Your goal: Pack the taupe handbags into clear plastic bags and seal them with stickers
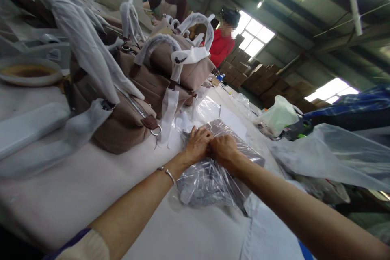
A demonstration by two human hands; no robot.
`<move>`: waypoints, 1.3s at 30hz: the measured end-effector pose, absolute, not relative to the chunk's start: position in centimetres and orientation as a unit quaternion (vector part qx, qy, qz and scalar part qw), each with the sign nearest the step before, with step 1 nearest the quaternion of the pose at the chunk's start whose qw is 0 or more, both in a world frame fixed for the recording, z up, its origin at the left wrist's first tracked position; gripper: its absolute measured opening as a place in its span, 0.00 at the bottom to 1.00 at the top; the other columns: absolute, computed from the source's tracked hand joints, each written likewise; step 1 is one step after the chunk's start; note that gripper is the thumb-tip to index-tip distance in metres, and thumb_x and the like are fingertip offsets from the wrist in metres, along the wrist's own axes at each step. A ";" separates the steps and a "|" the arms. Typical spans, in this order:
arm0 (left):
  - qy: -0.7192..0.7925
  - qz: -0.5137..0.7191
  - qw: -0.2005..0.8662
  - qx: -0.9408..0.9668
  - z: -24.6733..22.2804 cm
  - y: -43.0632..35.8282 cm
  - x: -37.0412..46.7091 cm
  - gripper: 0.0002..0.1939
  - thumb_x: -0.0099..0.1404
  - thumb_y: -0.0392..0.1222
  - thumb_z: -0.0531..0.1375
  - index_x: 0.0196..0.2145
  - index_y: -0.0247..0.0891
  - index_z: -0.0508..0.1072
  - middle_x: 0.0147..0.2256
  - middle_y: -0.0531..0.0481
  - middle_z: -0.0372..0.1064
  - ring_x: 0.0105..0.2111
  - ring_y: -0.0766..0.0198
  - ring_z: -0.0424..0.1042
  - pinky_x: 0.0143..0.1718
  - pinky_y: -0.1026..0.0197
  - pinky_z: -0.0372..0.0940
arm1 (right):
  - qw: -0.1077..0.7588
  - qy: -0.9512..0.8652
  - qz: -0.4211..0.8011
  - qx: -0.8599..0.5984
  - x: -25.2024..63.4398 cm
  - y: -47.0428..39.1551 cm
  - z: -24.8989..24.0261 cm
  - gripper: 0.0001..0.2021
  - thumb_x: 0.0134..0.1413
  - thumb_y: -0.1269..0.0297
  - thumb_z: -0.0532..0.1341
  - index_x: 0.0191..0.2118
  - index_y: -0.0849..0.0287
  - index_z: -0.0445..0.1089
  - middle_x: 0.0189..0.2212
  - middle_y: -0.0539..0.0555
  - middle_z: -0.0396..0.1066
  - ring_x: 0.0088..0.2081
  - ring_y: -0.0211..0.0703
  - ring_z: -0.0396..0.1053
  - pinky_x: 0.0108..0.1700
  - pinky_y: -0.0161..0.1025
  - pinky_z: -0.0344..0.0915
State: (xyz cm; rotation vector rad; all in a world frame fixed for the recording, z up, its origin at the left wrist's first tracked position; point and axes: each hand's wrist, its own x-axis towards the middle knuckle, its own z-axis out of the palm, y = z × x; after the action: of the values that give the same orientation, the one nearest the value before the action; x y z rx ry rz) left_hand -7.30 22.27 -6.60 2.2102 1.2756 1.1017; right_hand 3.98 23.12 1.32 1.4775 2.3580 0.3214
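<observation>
Grey bag (213, 170) wrapped in a clear plastic cover (198, 185), lying flat on the white table, long axis running from near-left to far-right. Cover is crinkled and glossy, with loose slack bunched at the near end and spilling onto the table. Far end of the bag shows a flat, smooth grey face under the film. Both hands press on its top, side by side and touching: left hand (198, 144) with fingers curled onto the far-left edge, right hand (224, 148) closed over the middle.
</observation>
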 end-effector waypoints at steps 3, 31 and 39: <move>0.453 0.384 0.177 0.785 -6.4 22.2 -7.3 0.21 0.59 0.39 0.65 0.51 0.47 0.70 0.51 0.47 0.67 0.64 0.47 0.51 0.66 0.34 0.33 | 0.197 0.809 0.135 0.538 3.7 23.1 3.0 0.12 0.41 0.64 0.74 0.32 0.62 0.75 0.30 0.63 0.76 0.35 0.57 0.75 0.37 0.47 0.69; 0.466 0.307 0.099 0.824 -6.0 24.9 -7.8 0.15 0.57 0.41 0.66 0.44 0.41 0.74 0.49 0.50 0.69 0.49 0.58 0.66 0.54 0.55 0.55 | -0.384 0.233 -0.057 0.892 39.9 -11.8 4.8 0.16 0.28 0.48 0.69 0.20 0.56 0.74 0.23 0.59 0.75 0.39 0.63 0.74 0.44 0.54 0.67; 0.502 0.246 0.096 0.824 -5.9 25.0 -7.9 0.17 0.60 0.43 0.63 0.48 0.41 0.72 0.53 0.53 0.69 0.51 0.61 0.65 0.50 0.65 0.54 | -0.488 0.210 -0.211 0.821 39.5 -8.1 0.4 0.23 0.24 0.48 0.71 0.26 0.63 0.76 0.27 0.57 0.76 0.30 0.45 0.73 0.33 0.40 0.69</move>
State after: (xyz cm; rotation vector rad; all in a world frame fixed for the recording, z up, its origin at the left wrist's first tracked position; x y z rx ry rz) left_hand -7.92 25.04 -5.87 2.4408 1.4866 0.7298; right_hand 39.49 -8.09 0.43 3.9122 0.9991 -1.0049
